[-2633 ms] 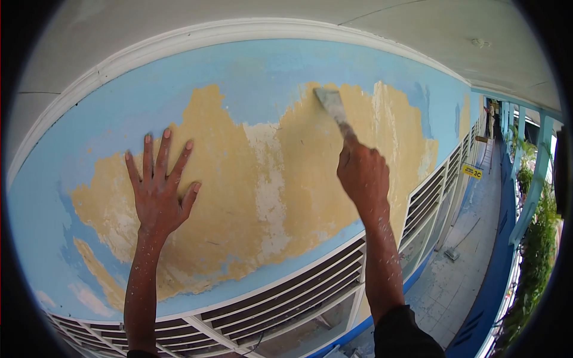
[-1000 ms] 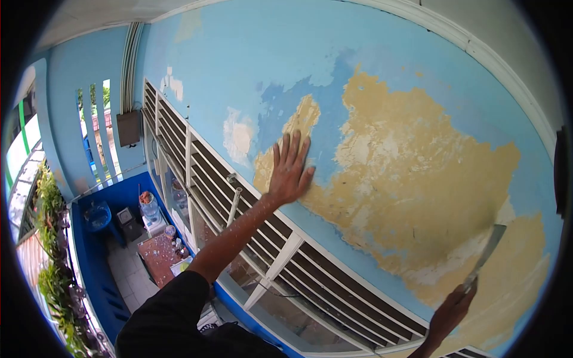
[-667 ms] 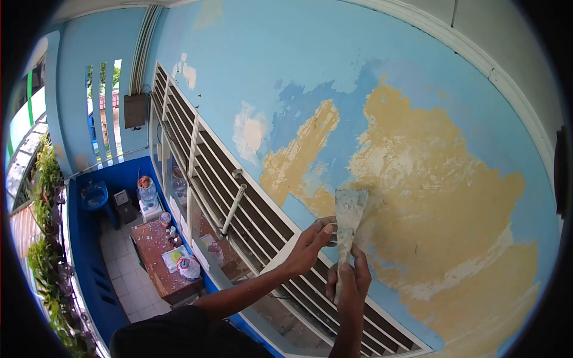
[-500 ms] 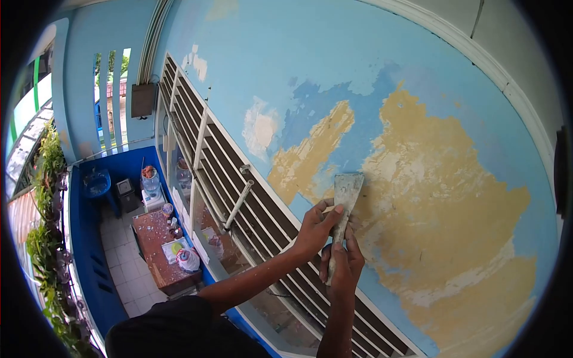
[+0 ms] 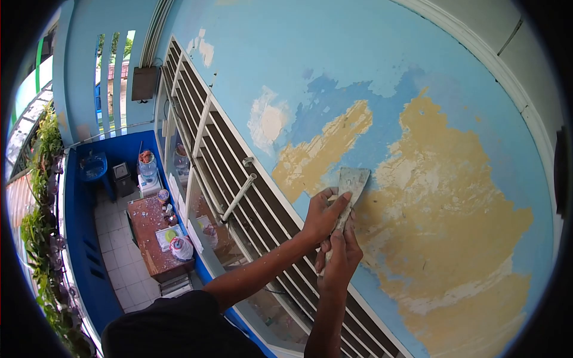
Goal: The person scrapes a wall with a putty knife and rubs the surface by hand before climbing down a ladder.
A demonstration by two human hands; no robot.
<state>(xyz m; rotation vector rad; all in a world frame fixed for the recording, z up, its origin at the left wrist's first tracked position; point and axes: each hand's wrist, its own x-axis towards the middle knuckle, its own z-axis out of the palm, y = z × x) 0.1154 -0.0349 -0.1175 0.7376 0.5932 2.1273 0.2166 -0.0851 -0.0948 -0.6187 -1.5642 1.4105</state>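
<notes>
Both my hands are wrapped round one scraper (image 5: 354,181), its wide flat blade pointing up against the wall. My left hand (image 5: 324,213) grips near the base of the blade, thumb laid along it. Lower down, my right hand (image 5: 341,253) is closed round the handle, which is mostly hidden by fingers. Around the blade the blue wall paint (image 5: 340,53) is stripped in ragged areas. A large tan patch (image 5: 441,221) spreads to the right, and a smaller tan strip (image 5: 322,146) slants up on the left. Pale scuffs streak both.
A slatted vent frame (image 5: 239,185) runs diagonally beside the wall, with a short pipe (image 5: 239,198) sticking out. Far below stand a brown table (image 5: 146,224) strewn with flakes, a white bag (image 5: 181,247), a water bottle (image 5: 147,164) and a blue basin (image 5: 93,168). Plants (image 5: 39,209) line the left.
The scraper blade has tilted further to the right, and both hands have turned with it, still holding it. The whole view has shifted slightly.
</notes>
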